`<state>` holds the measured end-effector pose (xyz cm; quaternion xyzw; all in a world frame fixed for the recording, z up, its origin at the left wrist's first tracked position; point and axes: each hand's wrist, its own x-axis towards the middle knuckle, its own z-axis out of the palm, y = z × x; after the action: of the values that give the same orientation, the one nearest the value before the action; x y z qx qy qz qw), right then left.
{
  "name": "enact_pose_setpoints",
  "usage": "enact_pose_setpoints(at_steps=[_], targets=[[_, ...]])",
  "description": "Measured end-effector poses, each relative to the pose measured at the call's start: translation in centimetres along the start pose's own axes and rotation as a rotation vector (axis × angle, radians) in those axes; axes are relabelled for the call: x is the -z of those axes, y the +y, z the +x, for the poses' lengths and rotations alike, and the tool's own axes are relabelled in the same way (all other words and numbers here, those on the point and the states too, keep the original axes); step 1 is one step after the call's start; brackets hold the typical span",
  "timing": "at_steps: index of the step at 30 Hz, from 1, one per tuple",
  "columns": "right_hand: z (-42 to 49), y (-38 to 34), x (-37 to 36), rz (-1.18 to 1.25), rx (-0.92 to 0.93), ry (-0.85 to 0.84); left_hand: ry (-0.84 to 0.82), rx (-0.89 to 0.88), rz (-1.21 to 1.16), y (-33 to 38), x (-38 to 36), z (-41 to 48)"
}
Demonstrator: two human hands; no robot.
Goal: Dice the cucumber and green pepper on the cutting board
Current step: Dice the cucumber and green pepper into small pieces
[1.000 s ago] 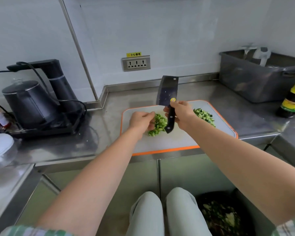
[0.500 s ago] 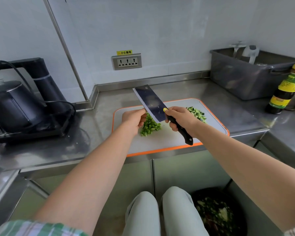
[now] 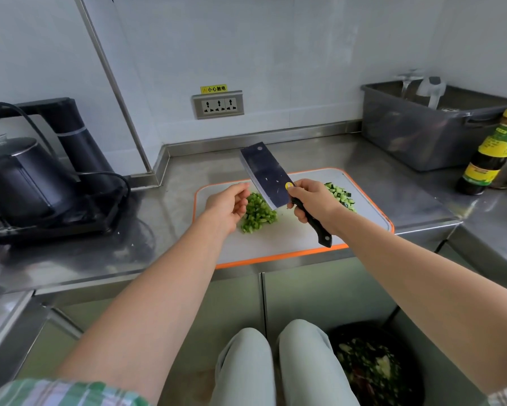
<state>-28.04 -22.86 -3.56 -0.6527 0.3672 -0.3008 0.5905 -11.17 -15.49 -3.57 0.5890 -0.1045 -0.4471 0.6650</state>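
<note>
A white cutting board [image 3: 275, 241] with an orange rim lies on the steel counter. A heap of diced green pepper [image 3: 258, 213] sits at its left middle. Diced cucumber [image 3: 341, 194] is piled at its far right. My right hand [image 3: 312, 202] grips the black handle of a cleaver [image 3: 265, 174], lifted above the board with its flat side towards me and the blade pointing up and left. My left hand [image 3: 227, 205] hovers just left of the pepper heap, palm turned to the blade, fingers relaxed and holding nothing.
A black kettle [image 3: 20, 177] on its base with cables stands at the left. A grey tub [image 3: 428, 127] sits at the back right with a dark sauce bottle [image 3: 489, 153] beside it. A waste bin [image 3: 375, 367] with scraps is on the floor by my knees.
The cleaver swung from upright to tilted left, flat face showing. My left hand came off the pepper heap and its fingers spread beside the blade.
</note>
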Motion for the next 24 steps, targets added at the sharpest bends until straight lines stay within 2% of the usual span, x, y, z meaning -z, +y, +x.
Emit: enact_pose_setpoints(at_steps=[5, 11, 21, 24], targets=[[0.3, 0.2, -0.1, -0.095, 0.001, 0.034, -0.033, 0.007, 0.028, 0.4, 0.2, -0.4], [0.4, 0.3, -0.1, -0.134, 0.003, 0.029, 0.005, -0.002, 0.104, 0.4, 0.1, -0.7], [0.5, 0.1, 0.3, -0.213, 0.004, 0.091, 0.057, -0.124, 0.250, 0.5, -0.5, -0.9], [0.3, 0.0, 0.4, -0.191, 0.009, 0.059, 0.056, -0.137, 0.317, 0.3, -0.8, -0.9]])
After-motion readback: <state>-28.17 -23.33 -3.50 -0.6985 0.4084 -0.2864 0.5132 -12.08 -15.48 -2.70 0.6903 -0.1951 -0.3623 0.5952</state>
